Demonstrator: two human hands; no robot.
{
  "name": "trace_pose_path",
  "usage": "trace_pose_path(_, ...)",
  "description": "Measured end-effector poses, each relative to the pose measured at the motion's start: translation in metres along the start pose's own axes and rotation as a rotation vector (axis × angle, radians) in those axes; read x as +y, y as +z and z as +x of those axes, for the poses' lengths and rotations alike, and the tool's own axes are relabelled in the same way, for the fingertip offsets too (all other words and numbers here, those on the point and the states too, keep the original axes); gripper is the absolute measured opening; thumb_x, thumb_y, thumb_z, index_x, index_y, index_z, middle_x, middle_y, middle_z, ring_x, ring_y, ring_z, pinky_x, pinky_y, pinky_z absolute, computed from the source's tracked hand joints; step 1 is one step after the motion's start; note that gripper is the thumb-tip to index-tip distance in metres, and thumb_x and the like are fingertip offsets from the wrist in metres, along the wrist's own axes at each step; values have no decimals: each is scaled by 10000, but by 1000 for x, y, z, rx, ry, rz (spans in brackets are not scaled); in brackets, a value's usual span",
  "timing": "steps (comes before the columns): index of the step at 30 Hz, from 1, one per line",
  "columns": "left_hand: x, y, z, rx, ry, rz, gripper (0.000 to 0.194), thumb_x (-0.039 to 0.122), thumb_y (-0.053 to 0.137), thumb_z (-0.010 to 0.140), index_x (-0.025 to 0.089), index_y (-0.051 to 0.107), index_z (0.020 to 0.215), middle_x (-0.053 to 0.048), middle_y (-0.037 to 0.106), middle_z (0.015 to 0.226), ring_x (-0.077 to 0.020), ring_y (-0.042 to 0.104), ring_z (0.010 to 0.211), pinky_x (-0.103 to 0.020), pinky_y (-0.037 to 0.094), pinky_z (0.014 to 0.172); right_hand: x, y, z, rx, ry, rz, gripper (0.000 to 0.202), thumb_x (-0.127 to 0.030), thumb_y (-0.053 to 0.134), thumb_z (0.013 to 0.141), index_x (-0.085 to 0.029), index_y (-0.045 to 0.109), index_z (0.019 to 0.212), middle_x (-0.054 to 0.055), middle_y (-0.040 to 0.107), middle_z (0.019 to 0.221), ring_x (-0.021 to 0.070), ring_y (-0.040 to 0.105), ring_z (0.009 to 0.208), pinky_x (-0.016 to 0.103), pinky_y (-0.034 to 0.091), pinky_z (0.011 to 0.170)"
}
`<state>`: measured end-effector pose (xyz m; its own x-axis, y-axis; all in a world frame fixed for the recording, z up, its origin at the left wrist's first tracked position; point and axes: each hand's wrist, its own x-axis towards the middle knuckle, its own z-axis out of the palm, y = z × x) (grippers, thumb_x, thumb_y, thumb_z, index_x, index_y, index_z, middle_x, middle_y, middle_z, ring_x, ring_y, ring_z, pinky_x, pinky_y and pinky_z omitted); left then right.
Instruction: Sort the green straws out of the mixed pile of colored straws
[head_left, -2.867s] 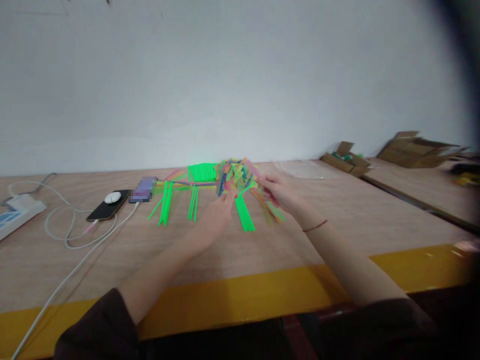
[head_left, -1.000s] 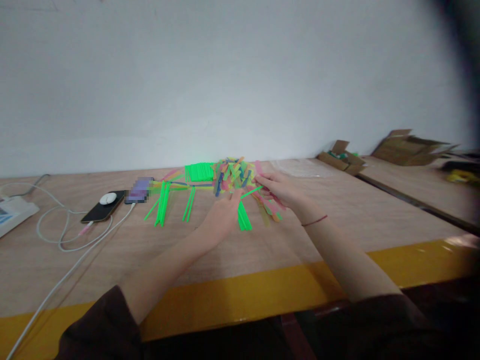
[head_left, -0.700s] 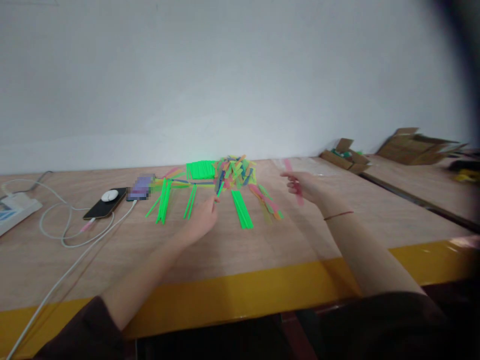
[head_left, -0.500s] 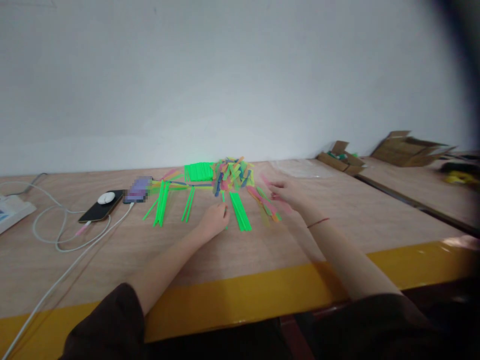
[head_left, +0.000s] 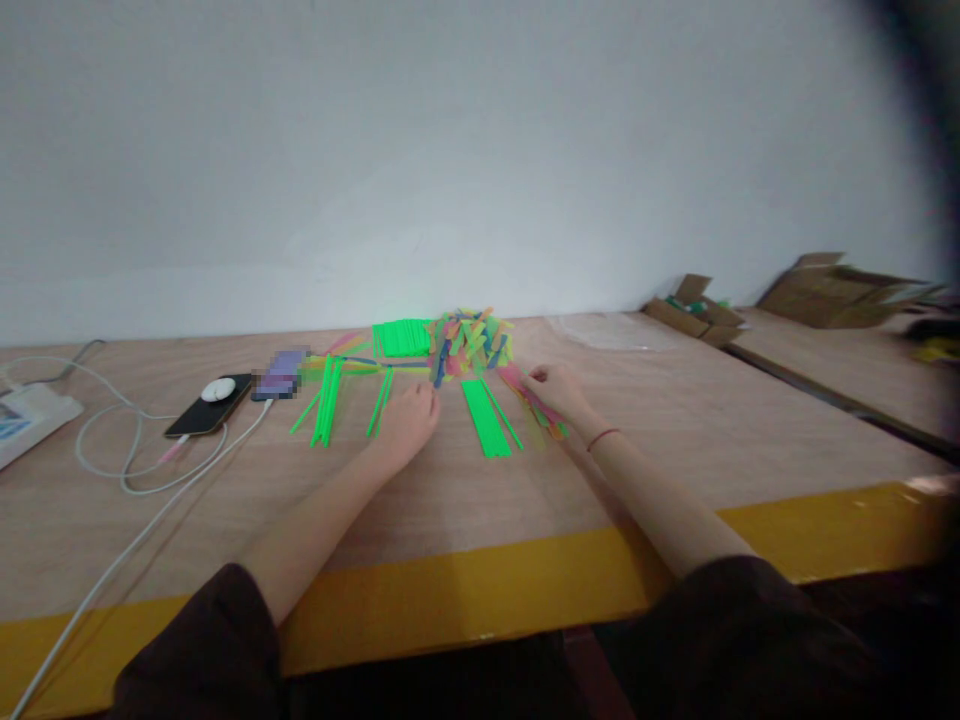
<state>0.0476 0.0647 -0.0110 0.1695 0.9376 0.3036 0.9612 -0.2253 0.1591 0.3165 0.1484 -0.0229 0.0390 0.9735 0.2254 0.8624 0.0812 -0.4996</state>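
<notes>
Fingers [head_left: 427, 397] of both hands just short of mixed stick pile [head_left: 472, 343]

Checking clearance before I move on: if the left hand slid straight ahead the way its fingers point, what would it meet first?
Probably the mixed pile of coloured sticks, just beyond the left hand; depth is unclear.

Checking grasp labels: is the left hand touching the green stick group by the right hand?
Apart. The head view shows bare table between the left hand and the green stick group; the right hand rests at the pink sticks.
</notes>
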Motion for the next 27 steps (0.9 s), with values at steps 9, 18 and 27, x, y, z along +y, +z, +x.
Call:
trace_pose_path(9, -73, 4, 12, -171, -276, 180, 403, 277, 324, 972, 84, 675, 1014, -191, 693, 1041, -269, 676, 977, -343, 515, 845, 2, -1, 3, -68, -80, -170, 426, -438, 443, 906, -134, 663, 704, 94, 655, 644, 166, 555, 576, 262, 304, 517)
trace_pose_path(18, -52, -11, 4, -50, -240, 125, 353, 250, 310, 981, 78, 601, 1083, -187, 688, 1006, -258, 681, 941, -345, 513, 808, 4, -9, -3, -108, -125, -111, 445, -533, 490, 869, -149, 659, 720, 80, 652, 616, 161, 563, 543, 249, 324, 496)
trace_pose_path(27, -14, -28, -8, -17, -125, 30, 334, 287, 309, 998, 117, 590, 1057, -144, 686, 996, -232, 674, 900, -315, 493, 770, 7, -22, -3, 28, -129, -120, 338, -289, 407, 860, -135, 626, 654, 71, 637, 636, 162, 543, 591, 263, 306, 527)
